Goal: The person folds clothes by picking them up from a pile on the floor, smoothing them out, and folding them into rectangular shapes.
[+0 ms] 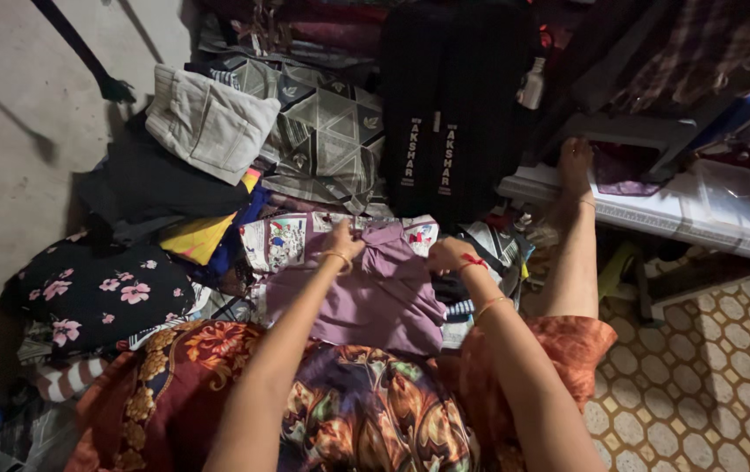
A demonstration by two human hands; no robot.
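Two hands are gripping a lilac garment (pixel 383 293) that is lying across the person's lap, on top of a heap of clothes. The left hand (pixel 342 241) is pinching the far edge of the garment on its left side, fingers curled down into the cloth. The right hand (pixel 450 255) is pinching the same edge just beside it, fingers closed in a loose fist around a fold. Both are holding the garment near what looks like its neckline, and the cloth below is lying partly smoothed, partly creased, so the folding appears to be only beginning: no neat fold is showing yet.

Under the far edge, a printed cloth (pixel 280 242) with small bright pictures is peeking out. Beyond that, a black bag (pixel 453 105) is standing upright, with a grey patterned cloth (pixel 322 131) and a pale folded garment (pixel 209 122) to its left. A black floral cloth (pixel 95 293) is bunching at the left. The person's bare leg (pixel 574 253) is stretching out on the right, toward a white tray (pixel 654 205), above a tiled floor (pixel 707 376). Many clothes are lying unsorted all around.
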